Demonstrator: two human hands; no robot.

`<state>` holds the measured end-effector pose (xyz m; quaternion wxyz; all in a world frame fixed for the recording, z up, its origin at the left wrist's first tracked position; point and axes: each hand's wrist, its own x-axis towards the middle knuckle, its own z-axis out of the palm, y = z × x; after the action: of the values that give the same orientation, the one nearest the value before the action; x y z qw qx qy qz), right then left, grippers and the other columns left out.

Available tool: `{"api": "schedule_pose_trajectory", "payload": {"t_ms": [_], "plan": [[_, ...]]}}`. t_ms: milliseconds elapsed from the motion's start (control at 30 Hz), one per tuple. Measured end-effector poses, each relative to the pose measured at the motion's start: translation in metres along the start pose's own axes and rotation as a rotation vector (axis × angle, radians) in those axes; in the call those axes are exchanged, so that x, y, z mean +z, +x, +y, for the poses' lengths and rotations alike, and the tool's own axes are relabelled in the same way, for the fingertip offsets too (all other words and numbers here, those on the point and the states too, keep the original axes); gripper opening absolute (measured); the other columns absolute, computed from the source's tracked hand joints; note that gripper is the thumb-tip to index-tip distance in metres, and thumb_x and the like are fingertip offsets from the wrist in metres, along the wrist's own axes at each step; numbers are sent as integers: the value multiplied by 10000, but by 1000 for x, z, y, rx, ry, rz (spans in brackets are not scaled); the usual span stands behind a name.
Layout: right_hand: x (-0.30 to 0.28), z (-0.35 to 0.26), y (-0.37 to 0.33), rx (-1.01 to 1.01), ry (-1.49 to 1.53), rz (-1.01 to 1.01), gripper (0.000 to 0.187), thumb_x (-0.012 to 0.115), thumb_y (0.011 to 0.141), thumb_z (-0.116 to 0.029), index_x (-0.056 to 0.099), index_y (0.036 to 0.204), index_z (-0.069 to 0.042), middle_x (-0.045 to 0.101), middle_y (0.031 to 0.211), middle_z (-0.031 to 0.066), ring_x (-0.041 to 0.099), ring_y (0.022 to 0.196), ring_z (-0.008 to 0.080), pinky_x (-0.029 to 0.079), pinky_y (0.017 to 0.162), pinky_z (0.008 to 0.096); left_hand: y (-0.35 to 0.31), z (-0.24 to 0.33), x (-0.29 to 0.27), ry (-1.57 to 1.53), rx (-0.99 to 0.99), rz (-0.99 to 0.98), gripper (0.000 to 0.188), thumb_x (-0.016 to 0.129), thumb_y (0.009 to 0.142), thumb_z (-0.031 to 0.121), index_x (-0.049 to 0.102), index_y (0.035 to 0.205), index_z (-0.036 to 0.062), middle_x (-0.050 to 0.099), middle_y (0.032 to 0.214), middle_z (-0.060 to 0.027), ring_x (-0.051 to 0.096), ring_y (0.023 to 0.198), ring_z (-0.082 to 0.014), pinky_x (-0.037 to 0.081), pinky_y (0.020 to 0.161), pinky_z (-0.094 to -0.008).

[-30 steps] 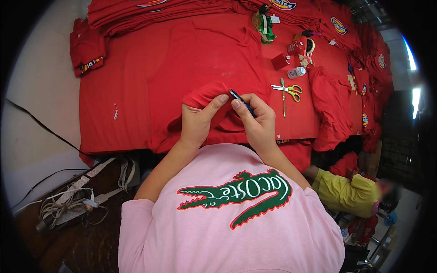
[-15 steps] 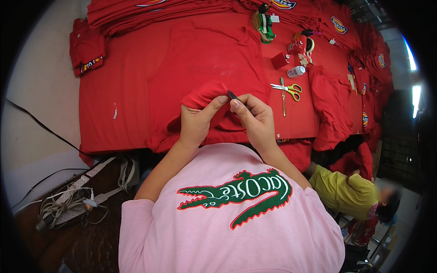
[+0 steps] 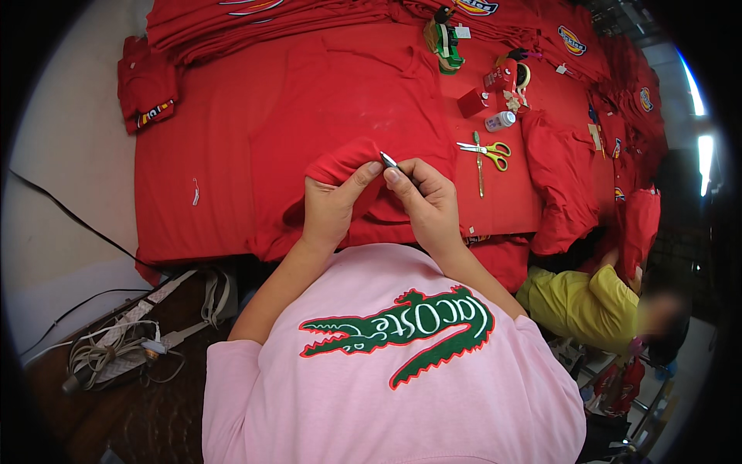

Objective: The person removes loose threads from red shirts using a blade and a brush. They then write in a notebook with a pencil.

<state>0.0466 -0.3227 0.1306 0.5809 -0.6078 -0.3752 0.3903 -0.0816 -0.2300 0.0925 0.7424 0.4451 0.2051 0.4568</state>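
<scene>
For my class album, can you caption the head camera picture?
Left hand pinching a red garment, right hand holding a small pointed tool, scissors lying nearby.

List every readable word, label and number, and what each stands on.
I won't copy wording, but here is where it stands:
Pink shirt: large, legible white lettering along a green animal figure.
Red garments: legible lettering on a multicoloured patch.
White bottle: print too small to read.
Numbers: none legible.
</scene>
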Motion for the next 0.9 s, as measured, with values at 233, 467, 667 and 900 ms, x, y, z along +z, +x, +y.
{"api": "schedule_pose_trajectory", "payload": {"t_ms": [233, 467, 667, 900], "plan": [[-1, 15, 5, -135, -22, 39, 203, 670, 1066, -188, 696, 959, -18, 509, 741, -87, 376, 667, 4, 296, 570, 214, -1, 3, 2, 3, -21, -5, 65, 731, 977, 25, 770, 1013, -12, 762, 949, -15, 682, 872, -77, 541, 776, -248], [-25, -5, 24, -105, 150, 175, 190, 624, 1094, -193, 660, 1147, -14, 533, 848, -92, 418, 706, -14, 345, 578, 178, -7, -3, -9, -131, -135, 22, 147, 722, 984, 52, 763, 1115, -2, 786, 1017, -79, 728, 917, -145, 571, 841, -293], [-9, -22, 20, -609, -402, 14, 202, 783, 878, 1, 716, 1067, -19, 682, 949, 56, 650, 786, 106, 512, 651, 238, -7, 1, -5, -162, -147, -5, 139, 705, 997, 59, 757, 1116, 9, 780, 1036, -73, 726, 952, -143, 567, 876, -297], [-28, -24, 19, -431, -218, -563, 76, 667, 970, -47, 667, 938, 21, 684, 945, 83, 637, 734, 183, 519, 694, 342, -11, -2, -9, -138, -173, 73, 79, 712, 998, 65, 759, 1039, 18, 757, 979, -29, 674, 885, -90, 524, 800, -262]]}}
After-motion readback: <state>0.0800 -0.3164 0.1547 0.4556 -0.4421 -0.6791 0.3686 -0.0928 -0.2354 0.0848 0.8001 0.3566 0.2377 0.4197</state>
